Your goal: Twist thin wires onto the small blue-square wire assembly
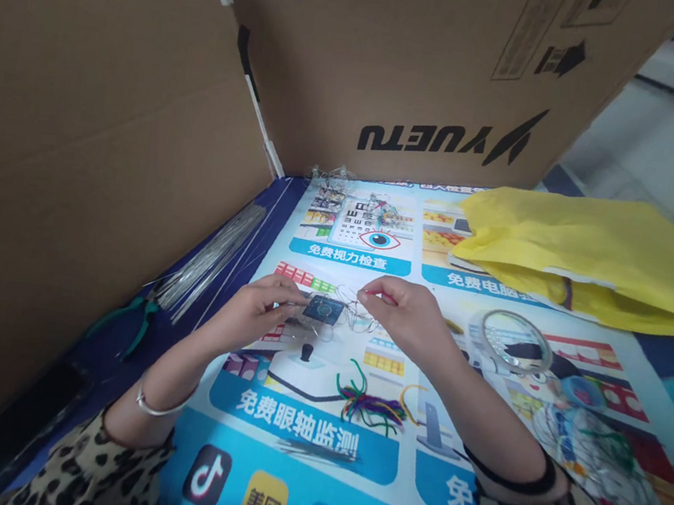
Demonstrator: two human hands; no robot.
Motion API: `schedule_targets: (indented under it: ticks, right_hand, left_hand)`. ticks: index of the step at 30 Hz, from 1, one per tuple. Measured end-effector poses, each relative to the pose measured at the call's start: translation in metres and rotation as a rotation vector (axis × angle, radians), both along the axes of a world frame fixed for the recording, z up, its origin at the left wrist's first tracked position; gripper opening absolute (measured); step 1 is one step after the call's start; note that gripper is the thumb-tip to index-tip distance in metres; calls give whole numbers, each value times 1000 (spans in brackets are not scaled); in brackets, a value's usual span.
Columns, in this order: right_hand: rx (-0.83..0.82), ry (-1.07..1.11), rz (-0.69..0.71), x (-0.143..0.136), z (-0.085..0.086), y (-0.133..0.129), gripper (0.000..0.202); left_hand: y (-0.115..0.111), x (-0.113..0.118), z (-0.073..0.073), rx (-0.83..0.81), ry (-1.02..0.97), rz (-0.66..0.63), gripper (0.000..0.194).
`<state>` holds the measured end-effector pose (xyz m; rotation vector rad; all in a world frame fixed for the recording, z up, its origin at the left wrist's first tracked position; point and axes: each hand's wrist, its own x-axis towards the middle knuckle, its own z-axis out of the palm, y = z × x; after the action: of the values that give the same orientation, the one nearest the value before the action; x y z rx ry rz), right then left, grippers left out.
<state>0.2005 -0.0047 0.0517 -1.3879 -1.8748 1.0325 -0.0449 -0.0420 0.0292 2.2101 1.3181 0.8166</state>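
Largest of all, brown cardboard (396, 55) walls in the far and left sides of the bench (361, 494), whose printed cover carries the materials. A yellow bag (603, 245) lies at the far right. The work in hand looks only part-way along: a fine wire is bent into loose loops between the person's two hands, with no finished shape that can be made out. The supplies suggest plenty is left: a sheaf of straight wires (213, 258) lies at the left, apparently unused, near teal-handled pliers (139, 323) that neither hand touches. To the right are a tangle of wires (617, 467) and a roll of clear tape (516, 343); nearer the middle lies a bundle of coloured strands (373, 405) (green, purple and orange among them).

The left hand (267, 307) has its thumb and forefinger brought together on one side of the fine wire (358, 318). The right hand (408, 312) has its fingers pinched together opposite, seemingly on the same wire. A speck of red shows at those right fingers, too small to identify. The wire hangs just above the bench, between the fingertips.
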Motion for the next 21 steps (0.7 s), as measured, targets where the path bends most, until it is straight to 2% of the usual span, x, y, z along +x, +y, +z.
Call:
schedule_targets:
  ticks: [21]
  right_hand:
    - [30, -48, -16, 0, -4, 1, 19]
  left_hand:
    - [1, -7, 7, 12, 117, -17, 17]
